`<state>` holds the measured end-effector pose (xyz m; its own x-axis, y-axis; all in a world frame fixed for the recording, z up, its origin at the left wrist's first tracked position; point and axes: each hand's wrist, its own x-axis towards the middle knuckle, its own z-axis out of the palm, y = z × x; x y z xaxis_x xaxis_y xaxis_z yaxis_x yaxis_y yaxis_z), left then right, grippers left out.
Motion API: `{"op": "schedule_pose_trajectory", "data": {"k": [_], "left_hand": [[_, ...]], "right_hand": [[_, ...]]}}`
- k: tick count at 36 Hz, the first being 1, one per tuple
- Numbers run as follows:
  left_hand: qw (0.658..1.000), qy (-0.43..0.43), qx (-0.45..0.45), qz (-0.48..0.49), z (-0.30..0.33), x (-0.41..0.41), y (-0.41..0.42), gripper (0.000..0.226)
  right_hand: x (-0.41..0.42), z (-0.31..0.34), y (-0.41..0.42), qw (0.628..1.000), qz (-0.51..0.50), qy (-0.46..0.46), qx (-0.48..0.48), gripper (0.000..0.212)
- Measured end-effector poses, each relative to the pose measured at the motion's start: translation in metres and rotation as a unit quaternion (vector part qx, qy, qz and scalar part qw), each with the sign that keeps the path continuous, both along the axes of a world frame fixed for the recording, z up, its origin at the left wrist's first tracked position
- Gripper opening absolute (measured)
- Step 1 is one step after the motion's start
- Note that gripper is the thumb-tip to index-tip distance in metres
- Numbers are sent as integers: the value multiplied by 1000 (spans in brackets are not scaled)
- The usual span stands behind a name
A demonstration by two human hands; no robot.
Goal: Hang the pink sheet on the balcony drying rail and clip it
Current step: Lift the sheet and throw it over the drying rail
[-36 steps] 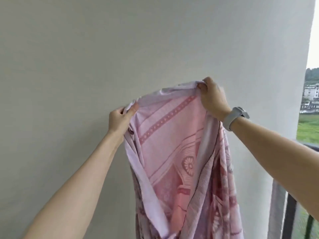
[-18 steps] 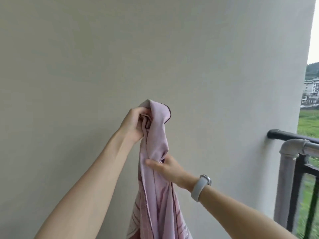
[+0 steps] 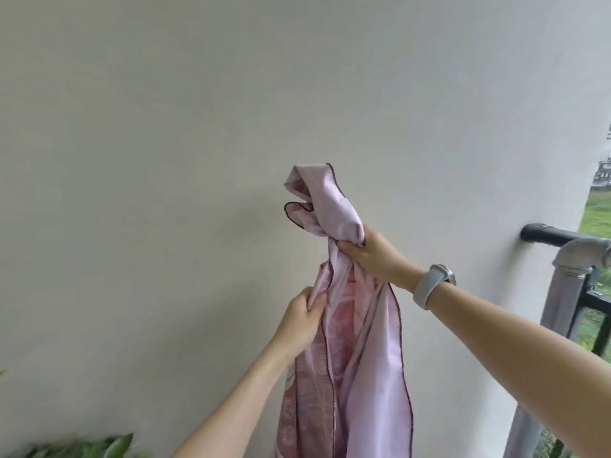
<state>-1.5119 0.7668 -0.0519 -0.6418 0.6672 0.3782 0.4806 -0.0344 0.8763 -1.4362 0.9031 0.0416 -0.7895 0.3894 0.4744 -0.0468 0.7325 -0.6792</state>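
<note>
1. The person stands facing a plain pale wall [image 3: 165, 160], both arms raised in front of them, with the pink sheet [image 3: 357, 342] held up between the two hands.
2. The right hand [image 3: 370, 256] is the higher one. Its fingers are curled tight round a gathered neck of the cloth, and a bunched loop of sheet sticks up above the fist, with a dark stitched hem running along its edge.
3. A light grey watch [image 3: 433, 289] sits on that right wrist.
4. The left hand [image 3: 302, 322] is lower and to the left, pinching the sheet's left edge, fingers closed on a fold of the fabric.
5. Below the two hands the sheet hangs down in long folds and runs out of view at the bottom. Its paler plain side faces out on the right, while a darker pink printed pattern shows in the folds near the middle and left.
6. The sheet hangs in the air in front of the wall, well apart from the rail.
7. The balcony drying rail [image 3: 555, 238] is off to the right: a dark bar coming out of the wall, meeting a grey pipe post [image 3: 562, 302] at a fitting, with dark railing bars behind it.
8. Beyond the railing, green grass and some distant buildings show at the far right edge.
9. A few green leaves [image 3: 99, 449] poke in at the bottom left corner.
</note>
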Motion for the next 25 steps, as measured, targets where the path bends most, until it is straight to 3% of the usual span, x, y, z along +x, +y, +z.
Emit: {"op": "schedule_pose_trajectory", "data": {"k": [2,6,11,14,19,21,25], "left_hand": [[1000,17,12,23,5,-12,-1,21],[997,-2,44,67,15,-49,-6,14],[998,21,55,35,51,-79,-13,13],[997,55,47,15,75,-87,-2,17],[981,118,66,138,149,-98,48,29],[962,139,127,197,199,-91,68,34],[911,167,289,240,307,-49,96,36]], "right_hand": [[11,-4,18,993,-72,-54,77,27],[39,-6,63,974,-154,-134,99,35],[67,11,102,917,-226,-292,155,32],[74,32,116,903,-234,-320,165,39],[76,110,125,950,-170,-227,134,30],[81,153,133,958,-211,-115,160,23],[117,242,146,902,-341,151,219,33]]}}
